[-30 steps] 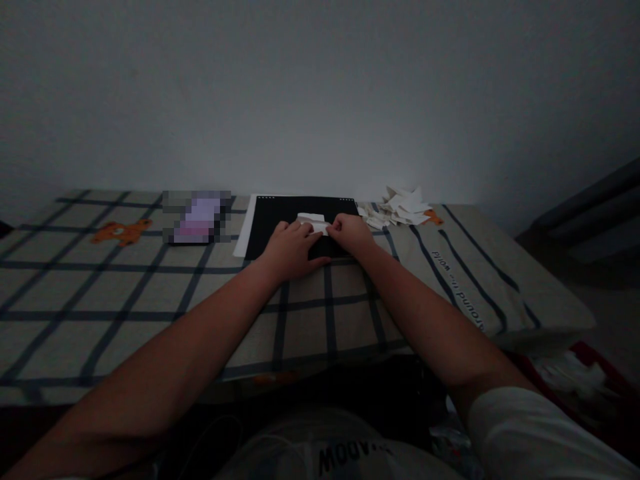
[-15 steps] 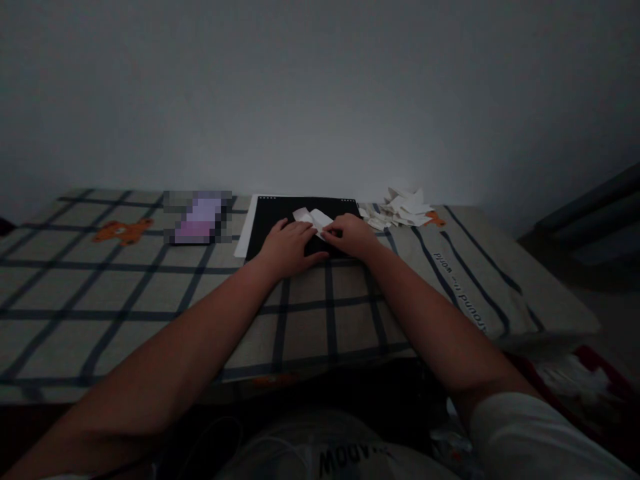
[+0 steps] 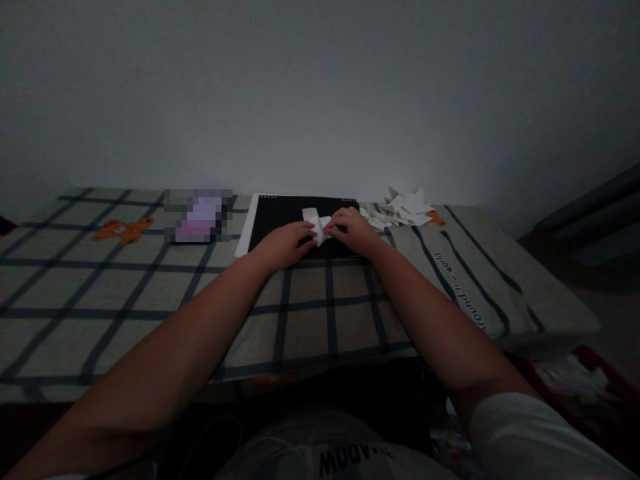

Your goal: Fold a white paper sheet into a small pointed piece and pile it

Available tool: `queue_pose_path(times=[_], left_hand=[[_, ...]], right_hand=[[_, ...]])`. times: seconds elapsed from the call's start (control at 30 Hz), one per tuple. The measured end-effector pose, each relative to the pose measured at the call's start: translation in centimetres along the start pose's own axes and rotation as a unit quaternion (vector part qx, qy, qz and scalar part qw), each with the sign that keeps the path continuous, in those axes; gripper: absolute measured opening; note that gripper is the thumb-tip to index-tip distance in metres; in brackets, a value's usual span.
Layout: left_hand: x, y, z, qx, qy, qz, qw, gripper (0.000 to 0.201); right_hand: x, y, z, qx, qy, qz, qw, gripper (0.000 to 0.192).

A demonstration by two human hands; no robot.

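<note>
Left hand [image 3: 286, 243]: palm down on the black mat, fingertips pinching the near-left edge of the paper piece [image 3: 317, 224]; closed on it.
Right hand [image 3: 353, 229]: fingers curled, pinching the paper's right side; closed on it too.
Paper piece: small, white, folded w/ flaps standing up, held btwn both hands just over the black mat [image 3: 280, 212], near its front-middle.
Black mat: flat on the checked cloth [image 3: 150, 293], far centre by the wall; white sheet edge [image 3: 243, 237] shows under its left side.
Paper pile [image 3: 400, 207]: heap of white folded bits, just right of the mat, apart from the right hand.
Blurred patch [image 3: 199, 216]: pinkish, left of the mat; can't tell what it is.
Bear print [image 3: 123, 231]: orange, on the cloth, far left.
Light: dim, fine detail of the fold not readable.
</note>
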State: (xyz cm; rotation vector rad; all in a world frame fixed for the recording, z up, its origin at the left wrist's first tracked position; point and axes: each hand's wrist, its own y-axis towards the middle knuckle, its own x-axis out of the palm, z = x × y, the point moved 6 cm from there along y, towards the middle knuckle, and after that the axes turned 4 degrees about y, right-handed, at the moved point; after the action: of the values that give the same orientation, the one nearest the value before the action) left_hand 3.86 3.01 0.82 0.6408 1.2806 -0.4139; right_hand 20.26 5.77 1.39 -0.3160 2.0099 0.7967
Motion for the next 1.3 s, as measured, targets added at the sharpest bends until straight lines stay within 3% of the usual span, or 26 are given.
queue_pose_path(times=[0.17,0.37,0.67,0.9,1.3], left_hand=[[0.4,0.3,-0.4,0.017,-0.038,0.011,0.999,0.034],[0.2,0.3,-0.3,0.022,-0.054,0.018,0.998,0.031],[0.1,0.3,-0.2,0.047,-0.045,0.034,0.997,0.029],[-0.9,0.1,-1.0,0.014,-0.011,0.074,0.997,0.025],[-0.9,0.0,-1.2,0.01,0.042,0.077,0.996,0.04]], right_hand=[[0.2,-0.1,-0.6,-0.001,0.022,-0.028,0.999,0.042],[1.4,-0.1,-0.3,0.011,0.014,-0.06,0.998,0.051],[2.1,-0.3,-1.0,0.017,-0.039,-0.089,0.995,0.05],[2.3,-0.3,-1.3,0.016,-0.07,-0.118,0.99,0.051],[2.6,-0.5,-1.5,0.029,-0.102,-0.144,0.984,0.052]])
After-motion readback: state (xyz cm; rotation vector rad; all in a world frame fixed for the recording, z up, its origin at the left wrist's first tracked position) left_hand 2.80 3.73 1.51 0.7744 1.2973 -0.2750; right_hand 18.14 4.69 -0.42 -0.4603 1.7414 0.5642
